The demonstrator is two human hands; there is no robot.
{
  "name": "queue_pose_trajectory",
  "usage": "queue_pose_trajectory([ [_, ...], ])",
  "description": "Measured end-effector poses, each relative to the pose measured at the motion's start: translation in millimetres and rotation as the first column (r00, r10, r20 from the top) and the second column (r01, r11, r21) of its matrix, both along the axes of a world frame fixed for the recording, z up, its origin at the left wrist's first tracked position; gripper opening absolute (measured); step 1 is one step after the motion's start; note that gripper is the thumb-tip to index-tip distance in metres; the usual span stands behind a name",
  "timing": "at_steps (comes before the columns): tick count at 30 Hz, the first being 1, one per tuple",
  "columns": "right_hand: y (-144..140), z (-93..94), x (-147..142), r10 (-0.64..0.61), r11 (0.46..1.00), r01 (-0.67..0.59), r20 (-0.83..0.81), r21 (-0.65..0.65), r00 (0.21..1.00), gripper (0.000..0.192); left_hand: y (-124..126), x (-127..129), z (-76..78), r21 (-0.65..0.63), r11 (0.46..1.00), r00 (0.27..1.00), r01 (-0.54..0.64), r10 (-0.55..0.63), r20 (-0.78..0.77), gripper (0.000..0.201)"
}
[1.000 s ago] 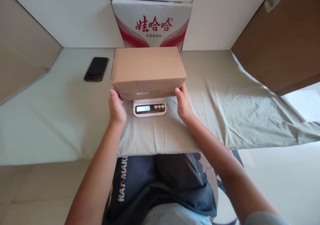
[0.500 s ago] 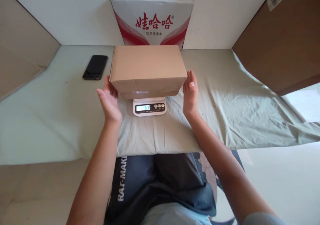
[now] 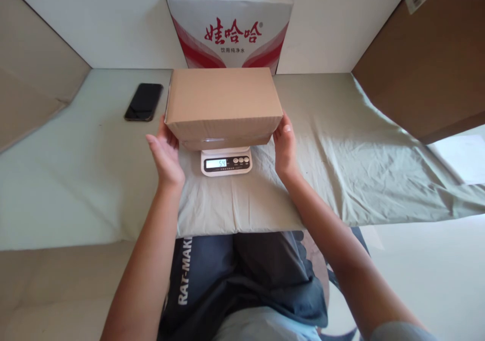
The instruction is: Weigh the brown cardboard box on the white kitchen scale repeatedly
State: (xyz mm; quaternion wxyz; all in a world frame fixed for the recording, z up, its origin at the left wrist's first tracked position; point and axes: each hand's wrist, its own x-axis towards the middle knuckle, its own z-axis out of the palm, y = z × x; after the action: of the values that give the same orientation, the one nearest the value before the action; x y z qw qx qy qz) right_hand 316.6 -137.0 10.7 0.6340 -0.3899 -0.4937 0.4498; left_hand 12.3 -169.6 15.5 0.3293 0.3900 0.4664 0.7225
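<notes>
Closed cardboard box (image 3: pixel 222 103) resting on a small white scale (image 3: pixel 226 161), mid-worktop on green cloth (image 3: pixel 341 144). Left hand (image 3: pixel 165 151) open just beside its left end, right hand (image 3: pixel 285 146) open, fingers against its right end. Black phone (image 3: pixel 143 101) far left.

Your way along the cloth's (image 3: pixel 341 144) right stretch is open; the phone (image 3: pixel 144 101) and far-edge printed carton (image 3: pixel 230 30) block you.
</notes>
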Motion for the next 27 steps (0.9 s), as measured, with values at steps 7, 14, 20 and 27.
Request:
queue_pose_trajectory([
  [7, -1.7, -2.7, 1.9, 0.051, 0.997, -0.056, 0.103, 0.056, 0.993, 0.087, -1.5, 2.1, 1.1, 0.025, 1.000, 0.999, 0.009, -0.007, -0.050, 0.133],
  [14, -4.4, -2.7, -2.7, 0.059, 0.991, -0.072, 0.116, 0.113, 0.991, 0.082, -1.4, 0.3, -2.3, 0.032, 0.999, 0.998, 0.024, -0.022, -0.054, 0.134],
  [20, -7.5, 1.2, -2.6, 0.062, 0.991, -0.076, 0.132, 0.109, 0.989, 0.082, -1.2, 3.6, 0.2, 0.026, 0.999, 0.997, -0.027, 0.029, -0.067, 0.135],
  [27, -15.6, 13.6, -5.6, 0.067, 0.993, -0.082, 0.157, 0.089, 0.985, 0.086, -5.9, 8.6, 4.1, 0.031, 1.000, 0.997, 0.002, 0.000, -0.072, 0.130],
])
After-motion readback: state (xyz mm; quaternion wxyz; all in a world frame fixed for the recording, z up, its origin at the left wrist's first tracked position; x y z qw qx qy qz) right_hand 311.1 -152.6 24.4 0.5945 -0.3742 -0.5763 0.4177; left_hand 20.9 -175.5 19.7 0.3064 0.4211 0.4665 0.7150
